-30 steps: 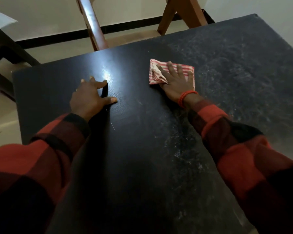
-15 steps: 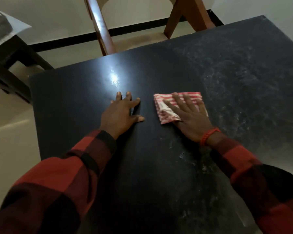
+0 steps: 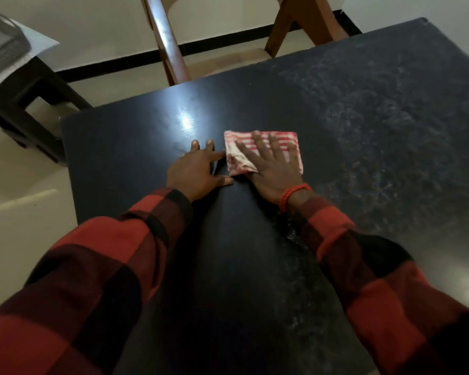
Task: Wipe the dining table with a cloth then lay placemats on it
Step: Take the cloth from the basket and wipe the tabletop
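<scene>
Striped cloth [image 3: 263, 147] lies folded on the dark table [image 3: 390, 131], just past centre toward 12 o'clock. Your right hand [image 3: 271, 169] is flat on it, fingers spread, pressing not gripping. Your left hand [image 3: 197, 171] is just beside at 9 o'clock, splayed on bare tabletop, holding nothing. Chair [image 3: 173, 58] at 12.

A brown wooden chair [image 3: 171, 47] stands at the far side, and its pale seat [image 3: 228, 59] shows between its legs. On the left there is a small dark stand [image 3: 25, 104]. A white sheet [image 3: 42, 43] lies on top of it, and a gray mesh tray [image 3: 3, 47] sits on the sheet. The floor [image 3: 19, 239] is pale. A black strip [image 3: 111, 63] runs along the bottom of the white wall [image 3: 92, 25].
</scene>
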